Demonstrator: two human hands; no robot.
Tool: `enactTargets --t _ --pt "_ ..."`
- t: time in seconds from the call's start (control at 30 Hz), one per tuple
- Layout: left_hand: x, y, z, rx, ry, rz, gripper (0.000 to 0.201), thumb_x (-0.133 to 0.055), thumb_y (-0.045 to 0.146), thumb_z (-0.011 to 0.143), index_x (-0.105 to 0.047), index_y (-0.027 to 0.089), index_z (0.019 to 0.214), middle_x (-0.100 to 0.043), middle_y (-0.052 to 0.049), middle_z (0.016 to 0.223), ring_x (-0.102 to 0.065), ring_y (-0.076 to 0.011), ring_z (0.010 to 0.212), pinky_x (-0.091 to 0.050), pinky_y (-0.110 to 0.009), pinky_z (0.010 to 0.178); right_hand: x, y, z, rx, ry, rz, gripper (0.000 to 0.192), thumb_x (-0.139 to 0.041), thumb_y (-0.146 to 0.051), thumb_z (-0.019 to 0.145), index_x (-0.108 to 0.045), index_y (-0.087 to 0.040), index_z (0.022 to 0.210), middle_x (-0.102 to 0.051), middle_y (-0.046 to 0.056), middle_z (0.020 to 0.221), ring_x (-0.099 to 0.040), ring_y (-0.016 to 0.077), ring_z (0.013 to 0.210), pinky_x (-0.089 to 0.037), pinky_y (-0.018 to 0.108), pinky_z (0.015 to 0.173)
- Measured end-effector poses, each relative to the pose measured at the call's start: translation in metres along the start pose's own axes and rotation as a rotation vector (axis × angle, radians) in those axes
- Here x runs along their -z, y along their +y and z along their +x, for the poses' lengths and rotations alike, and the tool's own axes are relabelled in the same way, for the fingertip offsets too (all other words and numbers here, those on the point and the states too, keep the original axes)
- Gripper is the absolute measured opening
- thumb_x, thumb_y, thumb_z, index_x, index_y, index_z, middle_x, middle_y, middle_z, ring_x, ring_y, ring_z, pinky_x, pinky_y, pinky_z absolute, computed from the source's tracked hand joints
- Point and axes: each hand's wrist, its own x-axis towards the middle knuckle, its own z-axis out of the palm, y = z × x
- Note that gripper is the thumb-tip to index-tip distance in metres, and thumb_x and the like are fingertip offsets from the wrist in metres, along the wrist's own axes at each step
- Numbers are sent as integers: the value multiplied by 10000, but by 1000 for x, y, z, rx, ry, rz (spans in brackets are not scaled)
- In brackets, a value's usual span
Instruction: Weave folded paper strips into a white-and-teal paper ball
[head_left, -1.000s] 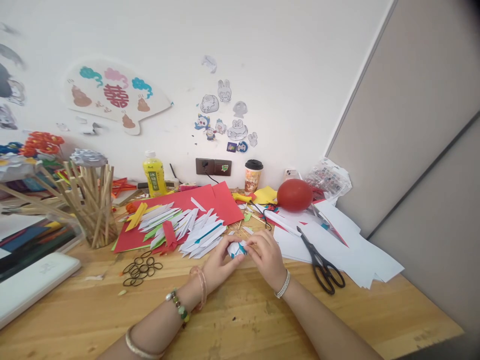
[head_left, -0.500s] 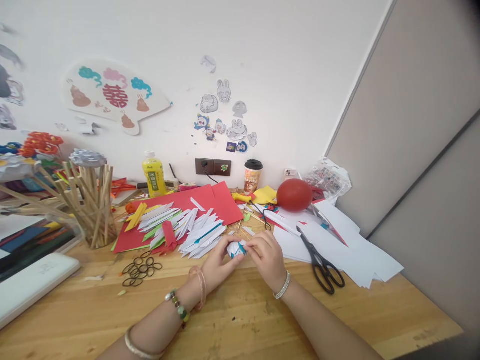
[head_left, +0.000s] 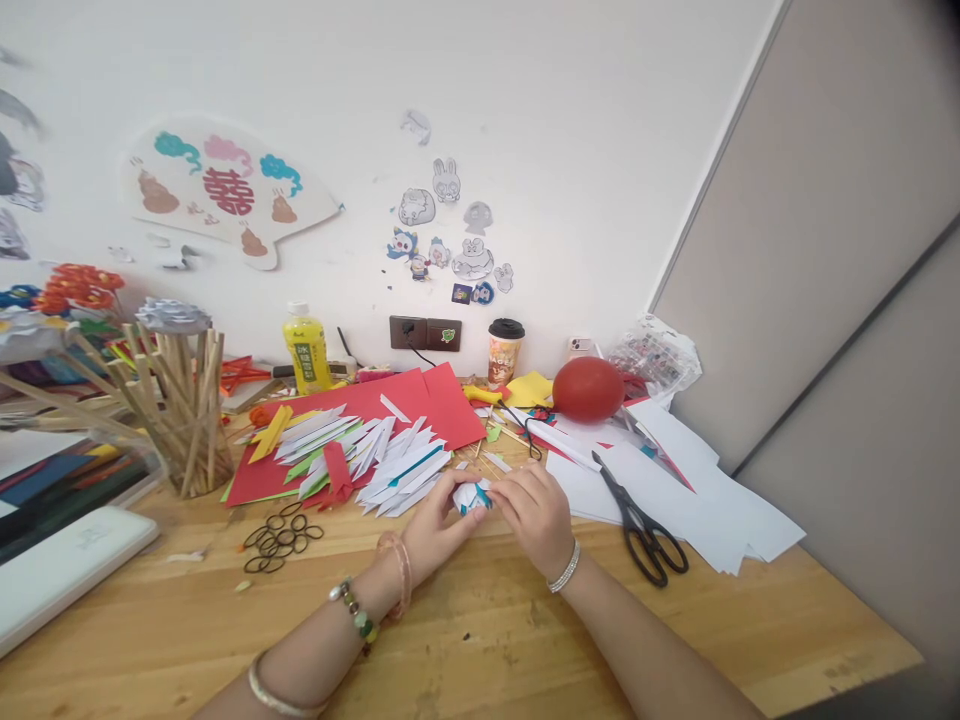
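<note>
A small white and blue folded-paper piece (head_left: 470,496) is held above the wooden table, between both hands. My left hand (head_left: 441,523) curls round it from the left, thumb along its near side. From the right, my right hand (head_left: 534,510) pinches its blue edge between thumb and fingertips. What exactly lies under those fingertips is hidden. Just beyond the left hand is a pile of folded white paper strips (head_left: 405,470), with a few blue and green ones among them.
Black scissors (head_left: 637,525) lie on white paper sheets (head_left: 705,500) at right, near a red balloon (head_left: 589,390). Black rubber bands (head_left: 281,540) are at left, beside a holder of wooden sticks (head_left: 184,420). A yellow-labelled bottle (head_left: 306,350) and a lidded cup (head_left: 505,355) stand behind.
Both hands stay nearly in place round the folded-paper piece. The right hand's fingers have shifted very slightly at its blue edge.
</note>
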Motion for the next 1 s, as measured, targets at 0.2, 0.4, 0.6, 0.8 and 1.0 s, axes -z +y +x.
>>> enactTargets --t 0.2,0.4,0.6,0.8,1.0 --pt "0 4 -1 -12 -5 4 264 -532 290 787 -484 200 1030 -547 -41 983 -499 -186 930 -414 -306 820 2 -2 2 32 -20 -48 111 -497 -133 841 -602 -162 820 -619 35 685 -503 159 680 -400 314 650" --pt "-1 3 -1 -15 18 -12 272 -544 307 777 -506 192 1021 -570 -48 977 -516 -191 911 -429 -313 809 3 -3 4 23 -10 -56 109 -492 -146 840 -589 -158 886 -626 58 782 -507 172 733 -408 310 644" --pt "0 3 -1 -6 25 0 291 -550 318 770 -512 195 1031 -575 -44 977 -521 -188 901 -434 -308 805 1 -1 2 15 -34 -83 95 -487 -162 830 -577 -172 800 -594 58 773 -495 174 739 -405 315 652" --pt "0 5 -1 -17 -5 25 273 -534 293 785 -497 197 1039 -562 -48 994 -508 -191 926 -424 -312 824 2 -5 5 49 -20 -126 111 -480 -118 836 -577 -167 811 -612 42 736 -510 166 731 -404 325 691" --pt "1 5 -2 -33 -31 26 268 -527 279 793 -492 206 1048 -561 -49 1014 -506 -192 960 -410 -313 857 2 -6 6 37 -20 -119 118 -487 -112 837 -588 -167 861 -630 47 762 -518 169 737 -412 312 657"
